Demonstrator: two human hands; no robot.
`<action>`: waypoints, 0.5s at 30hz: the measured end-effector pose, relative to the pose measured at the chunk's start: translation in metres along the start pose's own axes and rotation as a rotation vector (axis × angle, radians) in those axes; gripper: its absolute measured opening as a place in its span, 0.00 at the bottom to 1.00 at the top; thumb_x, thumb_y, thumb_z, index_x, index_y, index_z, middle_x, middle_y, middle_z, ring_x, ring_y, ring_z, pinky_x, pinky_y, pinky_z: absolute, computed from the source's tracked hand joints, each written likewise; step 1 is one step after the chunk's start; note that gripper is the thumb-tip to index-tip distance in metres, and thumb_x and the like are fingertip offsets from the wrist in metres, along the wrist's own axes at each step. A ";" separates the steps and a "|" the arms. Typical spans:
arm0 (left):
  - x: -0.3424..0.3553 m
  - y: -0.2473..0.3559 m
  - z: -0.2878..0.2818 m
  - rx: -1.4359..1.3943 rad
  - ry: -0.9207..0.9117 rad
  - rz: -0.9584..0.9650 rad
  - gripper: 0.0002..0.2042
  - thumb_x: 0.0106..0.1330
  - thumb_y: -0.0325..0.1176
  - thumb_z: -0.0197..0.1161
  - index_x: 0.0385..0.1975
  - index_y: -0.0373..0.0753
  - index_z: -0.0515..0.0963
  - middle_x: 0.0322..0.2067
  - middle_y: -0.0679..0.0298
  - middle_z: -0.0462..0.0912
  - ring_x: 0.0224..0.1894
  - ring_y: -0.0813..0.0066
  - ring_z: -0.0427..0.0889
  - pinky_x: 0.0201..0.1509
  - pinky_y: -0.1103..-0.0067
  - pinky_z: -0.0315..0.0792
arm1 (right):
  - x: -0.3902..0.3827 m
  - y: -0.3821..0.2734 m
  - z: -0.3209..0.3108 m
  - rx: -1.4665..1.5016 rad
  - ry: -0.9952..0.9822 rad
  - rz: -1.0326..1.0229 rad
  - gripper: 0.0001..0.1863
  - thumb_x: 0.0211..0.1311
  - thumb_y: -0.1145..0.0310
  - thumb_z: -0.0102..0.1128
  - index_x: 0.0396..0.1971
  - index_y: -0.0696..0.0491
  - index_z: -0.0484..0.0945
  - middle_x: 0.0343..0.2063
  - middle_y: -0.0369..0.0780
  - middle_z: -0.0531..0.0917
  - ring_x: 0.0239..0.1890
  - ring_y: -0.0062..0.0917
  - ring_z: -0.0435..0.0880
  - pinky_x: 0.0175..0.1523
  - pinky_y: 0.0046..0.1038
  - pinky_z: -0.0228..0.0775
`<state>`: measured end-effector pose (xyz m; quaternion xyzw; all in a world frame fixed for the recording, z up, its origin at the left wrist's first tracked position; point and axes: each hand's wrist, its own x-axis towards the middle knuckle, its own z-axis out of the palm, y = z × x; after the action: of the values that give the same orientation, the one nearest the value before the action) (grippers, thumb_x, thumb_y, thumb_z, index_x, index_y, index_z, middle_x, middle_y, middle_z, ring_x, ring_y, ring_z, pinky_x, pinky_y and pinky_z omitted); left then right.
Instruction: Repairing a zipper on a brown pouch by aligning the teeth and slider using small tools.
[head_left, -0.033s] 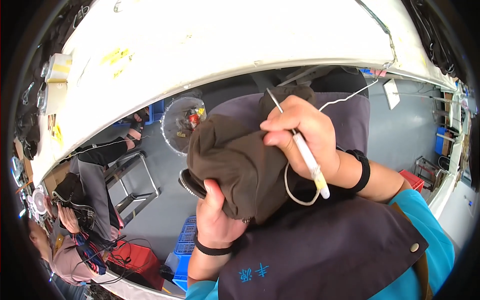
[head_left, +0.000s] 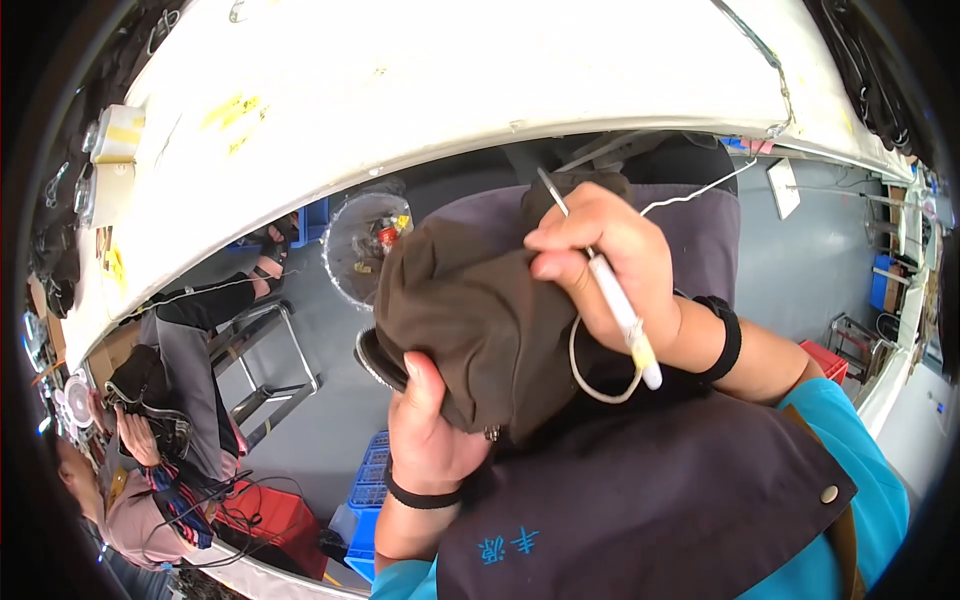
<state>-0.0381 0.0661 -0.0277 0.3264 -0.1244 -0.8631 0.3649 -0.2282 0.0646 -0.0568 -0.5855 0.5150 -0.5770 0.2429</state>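
A dark brown fabric bag (head_left: 465, 305) with soft folds is held up over my lap. A strip of zipper (head_left: 375, 360) shows along its left edge. My left hand (head_left: 432, 435) is closed on the bag's lower left side, thumb on top and the other fingers hidden beneath. My right hand (head_left: 625, 265) is closed round a pen-shaped tool with a white handle (head_left: 613, 295) and a thin metal shaft, pointing up and away to the left. A pale cord loops from the handle's lower end. My right thumb and forefinger meet at the bag's right side; whether they pinch cloth I cannot tell.
A white table edge (head_left: 510, 130) curves beyond my lap. A clear-lined bin (head_left: 345, 260) with scraps stands left of the bag. Further left, a co-worker's hand (head_left: 137, 435) handles dark goods near a metal stool (head_left: 300, 350). Blue crates (head_left: 372, 478) and a red crate (head_left: 275, 520) stand lower left.
The bag and both hands have shifted very slightly upward in the picture. The tool has moved a little to the right. Both grips look the same.
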 end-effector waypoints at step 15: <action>-0.004 0.022 -0.021 -0.372 -0.304 -0.010 0.22 0.76 0.39 0.38 0.66 0.39 0.58 0.67 0.58 0.62 0.68 0.59 0.62 0.67 0.61 0.63 | 0.004 0.023 -0.006 0.166 0.147 0.194 0.04 0.62 0.81 0.59 0.35 0.57 0.76 0.28 0.33 0.77 0.30 0.13 0.70 0.37 0.16 0.65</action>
<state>-0.0102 0.0543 -0.0316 0.1206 -0.0154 -0.9120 0.3917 -0.2423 0.0544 -0.0742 -0.4669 0.5362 -0.6328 0.3066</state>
